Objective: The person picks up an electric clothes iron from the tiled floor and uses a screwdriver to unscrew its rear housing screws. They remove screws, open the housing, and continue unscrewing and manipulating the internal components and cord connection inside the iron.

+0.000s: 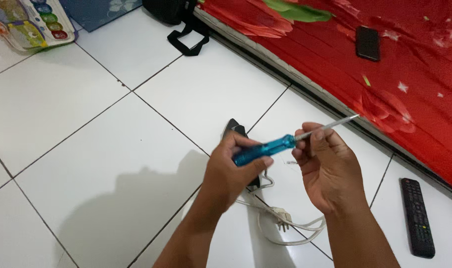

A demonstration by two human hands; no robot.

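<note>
A screwdriver [265,149] with a clear blue handle and a thin metal shaft is held level above the white tile floor. My left hand [232,171] grips the blue handle. My right hand [326,166] pinches the metal shaft just past the handle, and the tip points up and right toward the mattress. Under my hands lies a dark iron-shaped appliance [235,130], mostly hidden, with a white cord and plug [284,218] coiled on the floor beside it.
A red flowered mattress [414,74] runs along the right with a black phone [368,43] on it. A black remote control [417,217] lies on the floor at right. A black bag with strap [182,20] and a colourful toy package [30,22] sit at the top.
</note>
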